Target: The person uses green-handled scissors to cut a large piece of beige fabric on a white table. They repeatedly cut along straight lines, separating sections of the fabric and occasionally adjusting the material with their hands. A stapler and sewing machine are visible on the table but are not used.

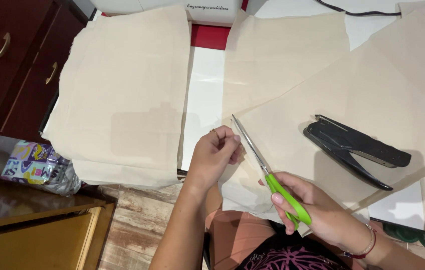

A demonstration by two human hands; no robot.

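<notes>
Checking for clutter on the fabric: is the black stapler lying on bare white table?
No, the black stapler rests on a beige fabric sheet, right of the scissors.

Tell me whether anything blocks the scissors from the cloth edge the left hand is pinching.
Nothing visible does. The scissors in the right hand lie along the beige cloth beside the left hand; the black stapler sits off to the side.

The right hand (322, 212) is gripping green-handled scissors (267, 167), blades lying closed along the edge of a beige cloth sheet (372, 90) on the white counter (202, 100), while the left hand (215, 152) is pinching that edge just beside the blades, a black stapler (355, 150) resting on the sheet nearby.
</notes>
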